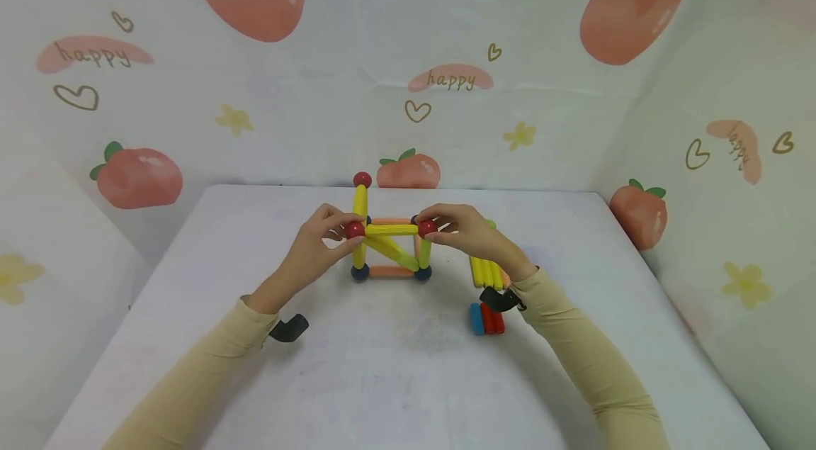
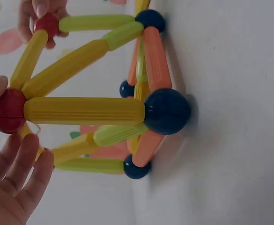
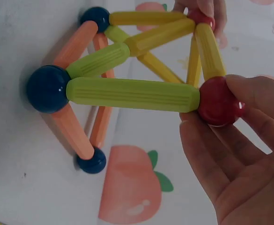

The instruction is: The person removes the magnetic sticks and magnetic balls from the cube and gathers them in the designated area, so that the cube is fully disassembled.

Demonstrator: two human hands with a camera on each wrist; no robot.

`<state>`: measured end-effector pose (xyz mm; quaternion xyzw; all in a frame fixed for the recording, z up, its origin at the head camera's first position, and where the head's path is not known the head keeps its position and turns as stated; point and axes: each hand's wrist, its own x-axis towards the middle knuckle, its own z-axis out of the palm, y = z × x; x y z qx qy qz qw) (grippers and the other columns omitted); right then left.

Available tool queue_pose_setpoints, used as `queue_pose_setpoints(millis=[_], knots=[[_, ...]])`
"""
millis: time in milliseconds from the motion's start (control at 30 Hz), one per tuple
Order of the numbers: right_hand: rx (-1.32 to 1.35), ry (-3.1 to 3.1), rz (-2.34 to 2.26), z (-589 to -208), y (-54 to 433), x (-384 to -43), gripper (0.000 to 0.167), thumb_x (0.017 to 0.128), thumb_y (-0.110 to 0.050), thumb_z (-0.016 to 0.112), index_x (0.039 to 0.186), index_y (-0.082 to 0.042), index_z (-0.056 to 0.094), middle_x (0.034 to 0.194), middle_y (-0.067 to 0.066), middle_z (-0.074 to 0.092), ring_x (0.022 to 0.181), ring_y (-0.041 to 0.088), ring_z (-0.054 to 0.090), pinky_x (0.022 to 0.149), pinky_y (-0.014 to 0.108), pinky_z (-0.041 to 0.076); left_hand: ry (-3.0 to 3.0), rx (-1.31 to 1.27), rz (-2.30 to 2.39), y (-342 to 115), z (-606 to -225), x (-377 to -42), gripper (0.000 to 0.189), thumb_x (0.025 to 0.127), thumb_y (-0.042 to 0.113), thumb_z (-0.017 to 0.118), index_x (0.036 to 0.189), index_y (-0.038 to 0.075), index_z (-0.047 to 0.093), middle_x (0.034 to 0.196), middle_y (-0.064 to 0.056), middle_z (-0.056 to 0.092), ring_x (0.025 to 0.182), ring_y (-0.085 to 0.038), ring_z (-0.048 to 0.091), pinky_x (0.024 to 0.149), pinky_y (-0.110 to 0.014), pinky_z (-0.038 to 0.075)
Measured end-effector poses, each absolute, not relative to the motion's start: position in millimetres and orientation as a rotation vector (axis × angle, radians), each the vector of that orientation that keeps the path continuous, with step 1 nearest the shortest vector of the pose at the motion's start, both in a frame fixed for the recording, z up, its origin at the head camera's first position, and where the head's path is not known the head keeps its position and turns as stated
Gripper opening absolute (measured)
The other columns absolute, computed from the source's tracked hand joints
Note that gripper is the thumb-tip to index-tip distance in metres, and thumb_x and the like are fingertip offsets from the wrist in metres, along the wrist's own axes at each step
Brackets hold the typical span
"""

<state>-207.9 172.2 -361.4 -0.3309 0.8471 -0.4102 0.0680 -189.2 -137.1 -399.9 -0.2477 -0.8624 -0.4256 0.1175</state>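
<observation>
A frame of magnetic rods and balls stands on the white table between my hands. Its base has dark blue balls joined by orange rods. My left hand pinches the upper left red ball, which tops a yellow upright rod. The upper right red ball, atop a lime-green upright rod, is held between my right hand's thumb and fingers. A yellow crossbar rod spans these two balls. Below it slants a yellow-and-green diagonal. Behind, another red ball sits higher up.
Right of the frame lie several yellow rods side by side, partly under my right forearm. Nearer the front are a blue rod and red rods. A patterned cloth backdrop rises behind the table.
</observation>
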Motion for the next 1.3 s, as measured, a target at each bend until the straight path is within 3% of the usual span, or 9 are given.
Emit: queue_pose_setpoints(millis=[133, 367, 767, 1300], knots=[[-0.969, 2.507, -1.247, -361.2, 177.3, -209.0, 0.033, 0.093, -0.01, 0.068, 0.125, -0.005, 0.064, 0.125, 0.011, 0.067, 0.107, 0.023, 0.065, 0.093, 0.036, 0.058, -2.549, -0.752, -1.065, -130.2, -395.1, -185.7, 0.04, 0.082, 0.022, 0.083, 0.119, 0.017, 0.071, 0.102, -0.005, 0.048, 0.089, -0.019, 0.055, 0.074, -0.03, 0.054], [-0.942, 2.522, -1.281, -363.8, 176.1, -206.8, 0.035, 0.09, -0.008, 0.071, 0.125, -0.008, 0.066, 0.125, 0.011, 0.067, 0.103, 0.023, 0.066, 0.092, 0.034, 0.059, -2.504, -0.791, -0.957, -123.3, -394.2, -187.1, 0.032, 0.081, 0.021, 0.083, 0.111, 0.015, 0.075, 0.098, -0.006, 0.043, 0.088, -0.016, 0.049, 0.06, -0.021, 0.042], [-0.971, 2.728, -1.385, -375.4, 168.3, -202.2, 0.035, 0.084, -0.013, 0.079, 0.116, -0.008, 0.067, 0.113, 0.007, 0.07, 0.094, 0.02, 0.071, 0.08, 0.029, 0.061, -2.491, -0.757, -0.955, -120.2, -396.0, -189.7, 0.027, 0.08, 0.018, 0.083, 0.107, 0.013, 0.077, 0.099, -0.006, 0.044, 0.091, -0.017, 0.049, 0.059, -0.02, 0.045], [-1.072, 2.791, -1.408, -381.9, 164.6, -201.5, 0.035, 0.082, -0.009, 0.08, 0.114, -0.009, 0.065, 0.108, 0.006, 0.069, 0.09, 0.019, 0.07, 0.077, 0.027, 0.061, -2.51, -0.724, -0.901, -115.3, -391.9, -188.0, 0.03, 0.079, 0.025, 0.085, 0.106, 0.014, 0.078, 0.095, -0.006, 0.046, 0.084, -0.017, 0.048, 0.059, -0.022, 0.043]])
